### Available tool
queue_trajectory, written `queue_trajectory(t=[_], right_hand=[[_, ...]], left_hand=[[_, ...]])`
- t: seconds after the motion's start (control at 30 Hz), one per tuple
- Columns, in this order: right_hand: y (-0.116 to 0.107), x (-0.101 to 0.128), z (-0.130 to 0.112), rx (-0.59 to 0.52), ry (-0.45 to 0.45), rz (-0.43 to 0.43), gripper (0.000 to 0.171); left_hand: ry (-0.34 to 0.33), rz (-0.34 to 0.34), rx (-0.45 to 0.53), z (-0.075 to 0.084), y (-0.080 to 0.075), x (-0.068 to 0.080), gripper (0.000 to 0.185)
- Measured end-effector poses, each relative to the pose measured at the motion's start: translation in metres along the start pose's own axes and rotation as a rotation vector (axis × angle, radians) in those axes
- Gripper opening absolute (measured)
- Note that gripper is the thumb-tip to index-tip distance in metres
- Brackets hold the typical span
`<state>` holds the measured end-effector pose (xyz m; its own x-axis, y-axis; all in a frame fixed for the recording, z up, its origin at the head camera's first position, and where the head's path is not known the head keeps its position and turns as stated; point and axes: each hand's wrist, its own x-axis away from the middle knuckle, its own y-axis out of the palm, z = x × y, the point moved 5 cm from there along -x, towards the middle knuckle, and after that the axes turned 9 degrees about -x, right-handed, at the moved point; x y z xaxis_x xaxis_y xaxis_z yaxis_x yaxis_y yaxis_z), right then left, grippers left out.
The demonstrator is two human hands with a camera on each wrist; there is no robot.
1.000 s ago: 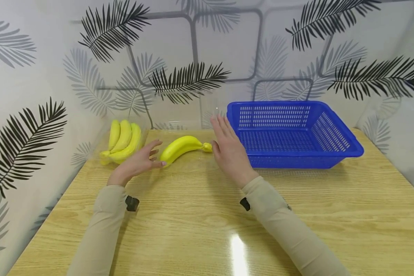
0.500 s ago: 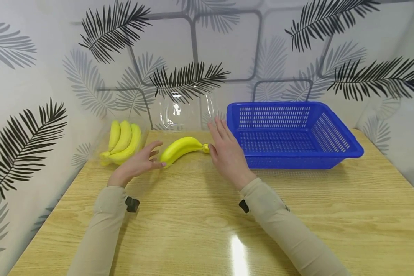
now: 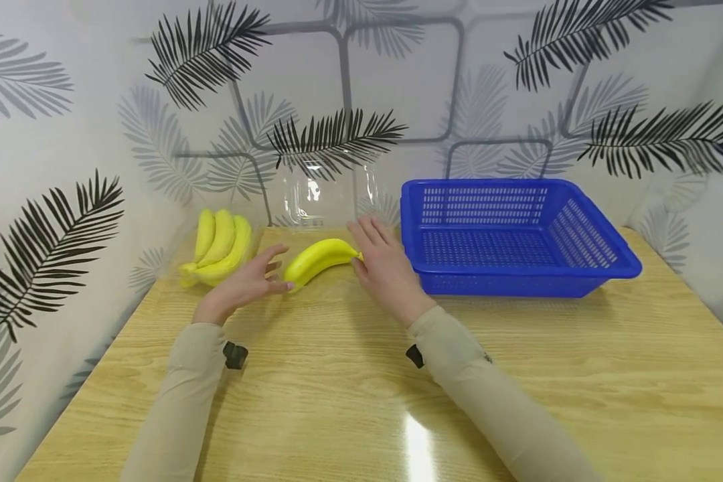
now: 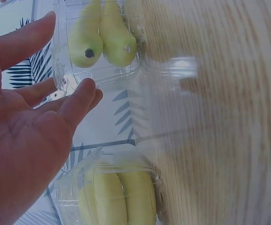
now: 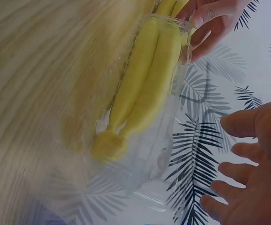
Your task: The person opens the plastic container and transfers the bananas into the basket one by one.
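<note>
The clear clamshell box with its bananas lies on the wooden table between relaxed, spread fingers that grasp nothing. Its long axis runs left-right: left hand at the tip end, right hand against the stem end, equally near. Beyond lie a second banana box and a blue basket.

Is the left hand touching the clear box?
Touching. In the left wrist view, the left hand's fingertip rests against the clear box.

The head view looks down over both forearms; each wrist view sits close beside its palm, sharing the clear-boxed bananas between them.
</note>
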<state>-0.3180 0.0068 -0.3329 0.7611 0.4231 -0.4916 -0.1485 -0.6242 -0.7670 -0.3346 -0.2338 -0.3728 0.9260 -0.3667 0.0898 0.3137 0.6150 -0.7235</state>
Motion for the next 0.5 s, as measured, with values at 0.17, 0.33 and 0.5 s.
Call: queue_trajectory(t=[0.17,0.33,0.5], right_hand=[[0.020,-0.013,0.005,-0.001,0.022,-0.108,0.057],[0.037,-0.029,0.006,0.006,0.029,-0.203,0.054],[0.048,-0.044,0.005,0.021,0.030,-0.274,0.053]], left_hand=[[0.018,0.003,-0.008,0.000,0.003,-0.002,0.082],[0.009,0.006,-0.019,0.000,0.002,-0.001,0.082],[-0.001,0.008,-0.018,-0.001,0.000,-0.002,0.084]])
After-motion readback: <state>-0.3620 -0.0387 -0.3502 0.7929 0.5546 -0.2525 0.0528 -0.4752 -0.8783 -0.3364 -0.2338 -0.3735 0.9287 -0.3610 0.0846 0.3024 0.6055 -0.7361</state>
